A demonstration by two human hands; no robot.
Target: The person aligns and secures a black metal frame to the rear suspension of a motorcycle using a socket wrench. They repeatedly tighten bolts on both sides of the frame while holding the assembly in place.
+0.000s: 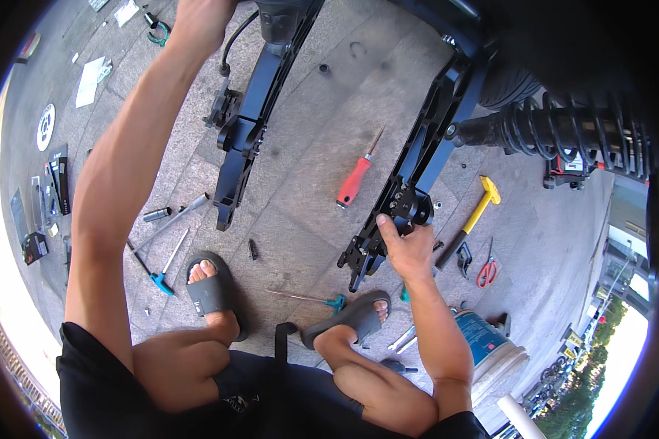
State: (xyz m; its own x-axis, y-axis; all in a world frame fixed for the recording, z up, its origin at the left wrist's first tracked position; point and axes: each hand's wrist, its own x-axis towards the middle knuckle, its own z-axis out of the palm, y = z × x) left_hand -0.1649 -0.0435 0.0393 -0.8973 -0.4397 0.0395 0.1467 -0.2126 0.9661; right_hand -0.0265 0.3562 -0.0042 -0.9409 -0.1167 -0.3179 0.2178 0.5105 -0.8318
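My right hand is closed round the lower end of the right black metal swingarm arm, thumb on top, other fingers mostly hidden behind it. A second, matching arm stands to the left, with a brake caliper and a black hose beside it. My left hand reaches to the top edge, near the upper part of that left arm; its fingers are out of the picture. A black coil-spring shock absorber sits at the right, near a dark tyre.
On the paving between the arms lies a red-handled screwdriver. To the right are a yellow hammer, red-handled scissors and a blue-labelled bucket. Teal T-handle keys, sockets and packaging lie leftward. My sandalled feet are below.
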